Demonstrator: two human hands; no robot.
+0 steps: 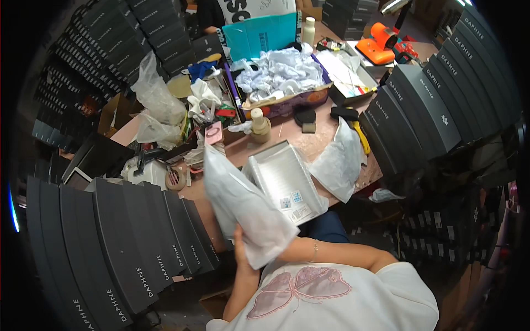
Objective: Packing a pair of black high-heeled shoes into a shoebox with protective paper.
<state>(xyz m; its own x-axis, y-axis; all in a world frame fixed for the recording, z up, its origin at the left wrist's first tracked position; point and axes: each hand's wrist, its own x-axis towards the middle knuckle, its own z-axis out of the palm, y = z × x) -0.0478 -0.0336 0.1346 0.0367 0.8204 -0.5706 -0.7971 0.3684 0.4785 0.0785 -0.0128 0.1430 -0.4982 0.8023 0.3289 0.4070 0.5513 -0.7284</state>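
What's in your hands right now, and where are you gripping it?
A white plastic bag with something inside, held at its lower end by the left hand; the right hand is hidden behind the bag.

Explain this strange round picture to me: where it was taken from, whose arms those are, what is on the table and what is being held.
There is no machine here. A person wears a wide-angle camera on the head, looking down, so straight edges bend near the rim. The forearms rising from the lower edge are that person's own. The left hand grips a white, soft plastic-wrapped bundle from below; the right hand is hidden behind it, so its grip cannot be seen. On the pinkish-brown worktable lie an open grey rectangular cardboard box, a loose white plastic bag, a tray of crumpled white paper and a roll of tape. Stacks of dark grey box lids surround it.
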